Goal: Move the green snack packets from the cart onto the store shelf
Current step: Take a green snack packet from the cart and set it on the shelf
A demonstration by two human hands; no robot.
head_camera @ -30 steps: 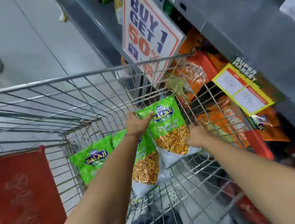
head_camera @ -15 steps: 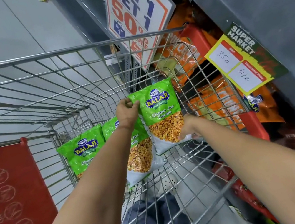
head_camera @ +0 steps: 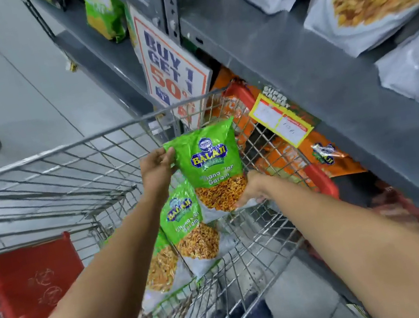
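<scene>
**Green packet lifted above the cart rim, shelf placement pending**

Raised since half a second ago: glossy green plastic snack packet [head_camera: 211,167], now up at the level of the silver wire shopping cart [head_camera: 104,133] rim at centre frame, where earlier sat lower inside the basket. Pinched at its upper left corner by the left hand [head_camera: 155,166], thumb in front and fingers behind. Cupped at its lower right corner by the right hand [head_camera: 252,189], fingers curled under the white bottom edge. Held upright, tilted slightly, clear of the cart wires.

Left below in the cart, lower centre: second green snack packet [head_camera: 189,228] leaning against the basket wall, and a third green packet [head_camera: 161,266] partly hidden behind the left forearm. Not yet on the grey metal store shelf [head_camera: 306,65] running diagonally through the upper right of frame.

Risks from here, as judgement only:
- Snagging the packet's bottom seal on the cart rim while swinging right, from too low a path.
- Knocking the white and orange "BUY 1 GET 1" sign [head_camera: 175,78] hanging just above and behind the packet.
- Slipping out of the corner pinch, since slick film and loose contents shift weight.
- Crowding the orange snack packets [head_camera: 324,156] already filling the lower shelf at right.
</scene>
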